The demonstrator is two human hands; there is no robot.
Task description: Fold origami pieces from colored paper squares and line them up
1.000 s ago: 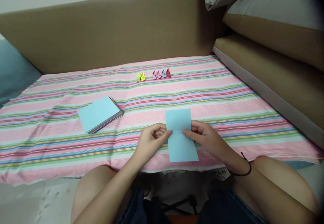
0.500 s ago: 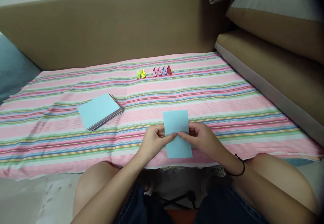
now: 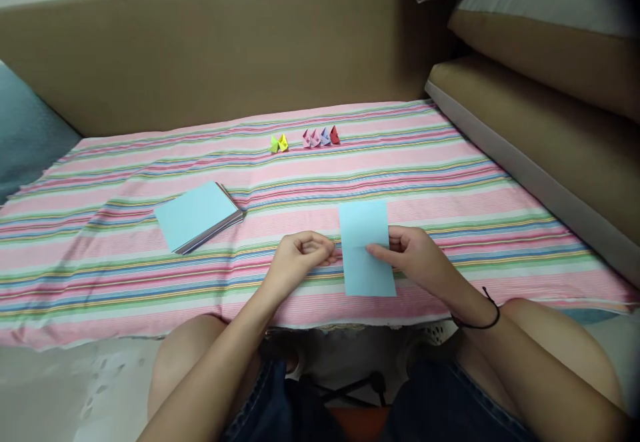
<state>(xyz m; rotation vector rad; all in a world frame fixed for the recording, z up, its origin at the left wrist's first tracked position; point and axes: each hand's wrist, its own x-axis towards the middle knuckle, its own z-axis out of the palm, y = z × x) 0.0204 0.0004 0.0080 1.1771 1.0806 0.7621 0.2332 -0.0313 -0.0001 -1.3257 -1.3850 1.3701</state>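
Note:
A light blue sheet of paper [image 3: 364,272] with a faint crosswise crease is held upright above the striped cloth. My right hand [image 3: 413,252] grips its right edge, thumb on the front and fingers behind. Just left of the sheet is my left hand [image 3: 303,255], apart from it, with fingers curled and thumb tip close against them; nothing shows in it. To the left lies a stack of coloured paper [image 3: 197,215], a light blue sheet on top.
Small folded paper pieces stand at the back: a yellow pair [image 3: 279,143] and a pink, lilac and red row [image 3: 320,137]. The striped cloth [image 3: 125,282] covers the seat before a brown backrest [image 3: 225,55]. Cushions [image 3: 540,122] are piled on the right; a blue cushion [image 3: 30,129] is left.
My left hand has let go of the blue sheet and moved slightly left. My right hand has carried the sheet a little right and farther away.

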